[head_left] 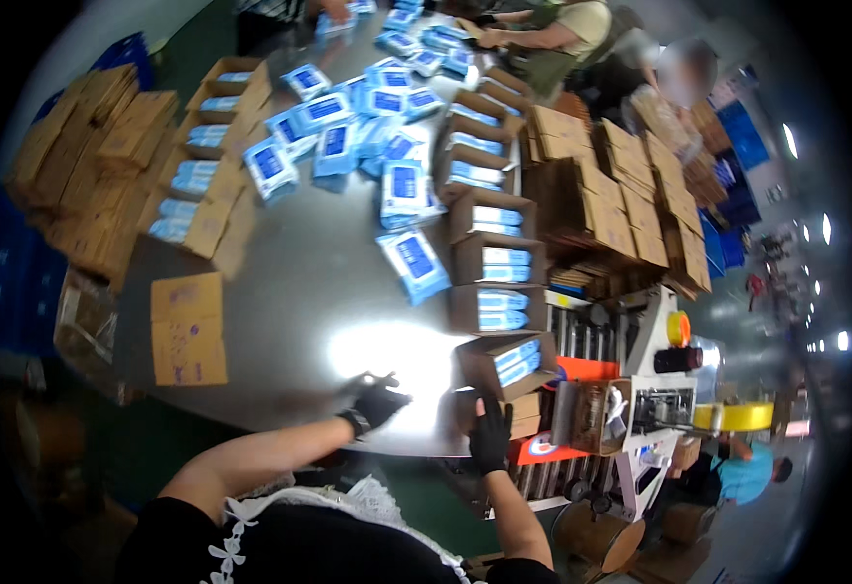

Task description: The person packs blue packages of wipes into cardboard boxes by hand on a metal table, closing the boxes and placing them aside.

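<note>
Perhaps for easy reach, the open brown cardboard box (480,368) stands near the black-gloved left hand (376,402) and right hand (489,436); fingers seem released.

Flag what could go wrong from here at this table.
1. The nearest open box sits askew at its row's end, close to the right hand; a bump might knock it further out of line.
2. The loose blue packs overlap in an untidy heap, so some could slide or be miscounted.
3. Strong glare on the table by the left hand may hide details from the camera.
</note>
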The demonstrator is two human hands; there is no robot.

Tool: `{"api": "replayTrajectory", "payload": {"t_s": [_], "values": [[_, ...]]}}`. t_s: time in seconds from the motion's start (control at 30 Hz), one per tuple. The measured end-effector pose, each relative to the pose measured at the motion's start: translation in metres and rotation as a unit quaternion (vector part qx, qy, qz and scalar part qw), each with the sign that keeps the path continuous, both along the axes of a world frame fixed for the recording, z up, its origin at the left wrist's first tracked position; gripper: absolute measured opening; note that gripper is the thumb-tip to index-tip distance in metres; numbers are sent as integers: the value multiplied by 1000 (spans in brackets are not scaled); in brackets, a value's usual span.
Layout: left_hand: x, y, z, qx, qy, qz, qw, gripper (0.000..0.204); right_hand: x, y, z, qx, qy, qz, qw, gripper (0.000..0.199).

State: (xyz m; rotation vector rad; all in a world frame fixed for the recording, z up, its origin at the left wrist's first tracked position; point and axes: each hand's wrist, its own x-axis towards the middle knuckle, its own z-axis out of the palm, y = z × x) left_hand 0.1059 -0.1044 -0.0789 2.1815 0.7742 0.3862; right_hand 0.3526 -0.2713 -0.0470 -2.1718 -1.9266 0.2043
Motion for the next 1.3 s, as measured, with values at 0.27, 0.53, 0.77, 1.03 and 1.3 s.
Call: {"api": "replayTrajectory", "payload": {"t_s": [0.27, 0.53, 0.77, 1.03, 1.3], "values": [[226, -17, 25, -201, 126, 276, 932, 50, 7, -13, -3, 3, -12, -37, 999, 64], [62, 36, 37, -195, 226, 113, 948, 45, 76, -28, -13, 60, -10, -101, 993, 41], [31, 21, 44, 30, 107, 138, 984, 22, -58, 67, 17, -103, 265, -42, 958, 54], [28, 65, 5, -75, 104, -265, 956, 49, -35, 72, 15, -94, 301, 149, 937, 55], [0, 50, -90, -18, 67, -108, 992, 51, -80, 136, 71, 6, 228, 48, 972, 39]]}}
